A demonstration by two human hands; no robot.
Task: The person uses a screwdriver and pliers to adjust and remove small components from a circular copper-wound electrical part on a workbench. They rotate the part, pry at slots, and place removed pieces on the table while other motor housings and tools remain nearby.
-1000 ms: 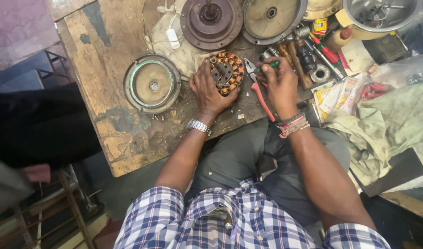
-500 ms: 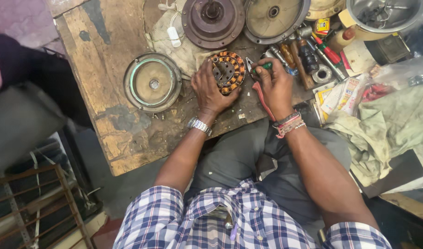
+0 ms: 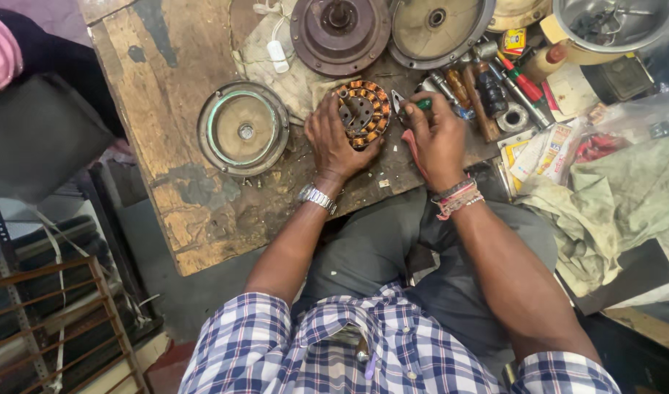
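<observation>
Since the moment before, the red-handled pliers (image 3: 409, 138) had swung in under the right hand (image 3: 438, 135), their tips now close beside the wound stator (image 3: 363, 114), while the person in dark clothing at the left edge (image 3: 28, 95) had shifted further along the worktop (image 3: 166, 109). The left hand (image 3: 336, 140) lay cupped over the near edge of the stator, fingers curled against its copper coils, a loose grip holding it steady on the wood. The right hand's grip was closed around the pliers' handles and a small green-capped tool (image 3: 423, 104). The stator sat near the middle of the worktop, just right of a round green-rimmed cover (image 3: 243, 129) and just below a brown rotor disc (image 3: 339, 33) resting on a pale cloth (image 3: 276, 66). A grey end cover (image 3: 438, 29) lay beside the disc. At the top right, a steel bowl (image 3: 640, 33) held small metal parts, too dim to tell apart. Screwdrivers (image 3: 520, 80) and other hand tools lay piled between bowl and hand. A clear plastic bag (image 3: 604, 142) held red pieces.
</observation>
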